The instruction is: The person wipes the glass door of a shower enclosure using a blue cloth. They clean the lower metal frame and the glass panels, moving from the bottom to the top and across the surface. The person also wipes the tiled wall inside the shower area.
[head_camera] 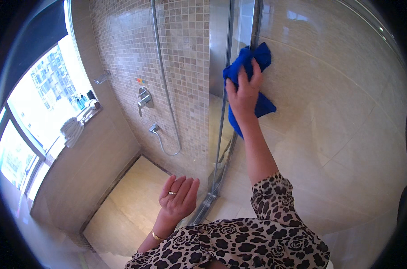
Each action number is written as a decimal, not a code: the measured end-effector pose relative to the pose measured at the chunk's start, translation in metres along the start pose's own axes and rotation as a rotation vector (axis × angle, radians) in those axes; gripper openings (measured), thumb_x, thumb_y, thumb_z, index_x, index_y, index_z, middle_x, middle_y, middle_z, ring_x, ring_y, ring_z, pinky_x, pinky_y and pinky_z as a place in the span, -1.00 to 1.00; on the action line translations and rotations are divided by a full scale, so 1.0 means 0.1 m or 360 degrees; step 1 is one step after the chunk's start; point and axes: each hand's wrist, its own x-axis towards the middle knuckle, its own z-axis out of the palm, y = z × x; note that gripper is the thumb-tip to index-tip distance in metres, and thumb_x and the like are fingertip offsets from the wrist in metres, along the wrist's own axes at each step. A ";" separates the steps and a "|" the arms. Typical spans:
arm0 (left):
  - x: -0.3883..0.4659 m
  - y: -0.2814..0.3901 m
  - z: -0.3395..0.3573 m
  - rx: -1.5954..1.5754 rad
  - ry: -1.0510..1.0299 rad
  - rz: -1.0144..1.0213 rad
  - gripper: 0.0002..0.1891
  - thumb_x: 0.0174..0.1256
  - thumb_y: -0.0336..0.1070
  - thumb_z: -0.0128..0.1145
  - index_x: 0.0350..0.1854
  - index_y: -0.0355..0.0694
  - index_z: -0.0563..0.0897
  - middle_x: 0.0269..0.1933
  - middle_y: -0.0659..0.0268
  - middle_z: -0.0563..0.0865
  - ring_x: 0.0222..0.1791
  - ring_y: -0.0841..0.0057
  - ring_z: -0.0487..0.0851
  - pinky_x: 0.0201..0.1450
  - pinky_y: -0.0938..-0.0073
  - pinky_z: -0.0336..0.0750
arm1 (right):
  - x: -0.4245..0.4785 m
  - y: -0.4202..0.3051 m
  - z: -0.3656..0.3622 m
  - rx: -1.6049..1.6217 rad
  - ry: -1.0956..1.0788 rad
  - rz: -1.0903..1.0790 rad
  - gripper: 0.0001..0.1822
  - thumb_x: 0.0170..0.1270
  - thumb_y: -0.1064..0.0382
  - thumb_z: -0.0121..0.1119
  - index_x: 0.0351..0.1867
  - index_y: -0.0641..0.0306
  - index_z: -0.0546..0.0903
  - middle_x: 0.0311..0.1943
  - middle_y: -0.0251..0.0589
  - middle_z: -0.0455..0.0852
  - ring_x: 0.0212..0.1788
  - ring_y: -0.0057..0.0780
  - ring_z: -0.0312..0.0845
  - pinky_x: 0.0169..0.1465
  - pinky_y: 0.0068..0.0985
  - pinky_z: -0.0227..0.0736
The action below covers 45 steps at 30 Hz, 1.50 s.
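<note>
A blue cloth (265,104) is bunched under the spread fingers of my right hand (245,90), pressed on the metal frame (256,23) of the glass shower enclosure where it meets the tiled wall. Part of the cloth hangs below the hand. Lower and to the left, my left hand (180,196) is raised with its fingers curled in, a ring on one finger and a bracelet at the wrist. No object shows in it. It is in front of the shower floor, near the foot of the enclosure frame.
A shower mixer (144,101) and a hanging hose (166,87) are on the mosaic wall (186,43). Folded white towels (71,129) and small bottles (79,102) stand on the window sill at the left. A wire soap holder (102,78) sticks out near the corner.
</note>
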 end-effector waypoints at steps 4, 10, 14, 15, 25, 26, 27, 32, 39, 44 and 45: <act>0.00 0.00 0.01 0.0028 -0.0011 0.0015 -0.74 0.02 -0.48 0.14 -0.18 -0.16 0.67 -0.26 0.35 0.72 -0.24 0.48 0.69 0.27 0.30 0.32 | -0.53 0.07 0.21 -0.0209 -0.0056 0.0088 -0.54 0.13 0.28 0.20 0.13 0.19 0.56 0.26 0.26 0.32 0.28 0.21 0.21 0.35 0.00 0.08; 0.04 0.00 0.01 0.0067 0.0023 0.0023 -0.77 0.07 -0.43 0.13 -0.19 -0.13 0.67 -0.28 0.41 0.71 -0.26 0.54 0.68 0.24 0.38 0.34 | -1.26 0.13 0.04 -0.0196 -0.0144 0.0049 -0.56 0.05 0.24 0.28 0.03 0.17 0.59 0.23 0.28 0.33 0.24 0.23 0.25 0.28 0.05 0.16; 0.05 0.04 0.07 -0.0001 0.0039 -0.0050 -0.76 0.05 -0.43 0.13 -0.19 -0.11 0.68 -0.26 0.43 0.72 -0.23 0.57 0.67 0.30 0.37 0.24 | -0.43 0.27 0.06 -0.0265 -0.0143 0.0007 -0.51 0.02 0.19 0.36 0.04 0.17 0.57 0.18 0.21 0.39 0.16 0.16 0.32 0.18 -0.01 0.23; 0.04 0.07 0.11 -0.0019 0.0044 -0.0081 -0.75 0.04 -0.44 0.13 -0.19 -0.10 0.68 -0.26 0.43 0.72 -0.22 0.57 0.67 0.31 0.37 0.21 | -0.19 0.29 0.09 -0.0267 -0.0098 0.0007 -0.51 0.02 0.18 0.36 0.04 0.17 0.56 0.19 0.18 0.40 0.13 0.13 0.34 0.18 -0.03 0.24; 0.04 0.19 0.61 -0.0506 0.0031 -0.0102 -0.73 -0.04 -0.52 0.19 -0.22 -0.18 0.67 -0.29 0.35 0.70 -0.24 0.44 0.66 0.11 0.22 0.39 | -0.51 0.32 -0.25 -0.0011 -0.0175 -0.0400 -0.60 0.01 0.35 0.22 -0.03 0.19 0.63 0.21 0.12 0.42 0.17 0.10 0.37 0.17 -0.12 0.35; 0.04 0.20 0.64 -0.0543 -0.0046 -0.0108 -0.73 -0.04 -0.53 0.20 -0.22 -0.19 0.66 -0.29 0.34 0.70 -0.24 0.43 0.66 0.06 0.21 0.42 | -0.46 0.40 -0.35 -0.0095 -0.0302 -0.0407 -0.61 0.01 0.36 0.21 -0.04 0.18 0.64 0.19 0.09 0.45 0.14 0.07 0.40 0.15 -0.14 0.38; 0.04 0.21 0.67 -0.0565 0.0009 -0.0100 -0.72 -0.05 -0.53 0.20 -0.21 -0.20 0.66 -0.28 0.33 0.70 -0.24 0.43 0.66 0.03 0.22 0.44 | -0.34 0.48 -0.48 -0.0129 -0.0323 -0.0443 -0.62 0.01 0.38 0.19 -0.05 0.17 0.65 0.17 0.06 0.48 0.12 0.04 0.43 0.13 -0.16 0.41; 0.15 0.44 0.88 -0.0641 -0.0128 -0.0100 -0.71 -0.06 -0.53 0.20 -0.20 -0.21 0.65 -0.26 0.32 0.69 -0.24 0.39 0.65 -0.07 0.28 0.50 | 0.61 0.64 -0.81 -0.0560 -0.0016 -0.0485 -0.65 0.10 0.33 0.14 -0.01 0.16 0.62 0.16 -0.08 0.51 0.19 -0.06 0.37 0.20 -0.13 0.22; 0.43 0.86 1.34 -0.0790 -0.0155 0.0121 -0.73 -0.03 -0.50 0.20 -0.19 -0.23 0.65 -0.25 0.32 0.68 -0.22 0.38 0.64 -0.08 0.28 0.50 | -0.16 0.83 -0.50 -0.0724 -0.0812 -0.0948 -0.58 0.20 0.27 -0.01 0.06 0.46 0.56 0.28 0.13 0.40 0.23 -0.08 0.34 0.39 0.02 0.06; 0.51 0.85 1.51 -0.0705 -0.0279 0.0153 -0.69 0.03 -0.47 0.20 -0.10 -0.22 0.63 -0.10 0.23 0.66 -0.11 0.30 0.62 -0.05 0.24 0.51 | -1.07 1.09 -1.12 -0.0381 -0.1416 -0.1232 -0.60 0.14 0.28 0.02 0.02 0.34 0.61 0.09 -0.13 0.59 0.07 -0.28 0.45 0.40 -0.19 0.13; 0.54 0.83 1.53 -0.0684 -0.0261 0.0111 -0.68 0.03 -0.46 0.20 -0.09 -0.22 0.63 -0.07 0.21 0.64 -0.08 0.27 0.61 -0.04 0.23 0.51 | -1.03 1.12 -1.24 -0.0317 -0.1621 -0.1178 -0.62 0.13 0.29 0.03 -0.02 0.32 0.62 0.02 -0.15 0.63 0.03 -0.28 0.48 0.40 -0.20 0.14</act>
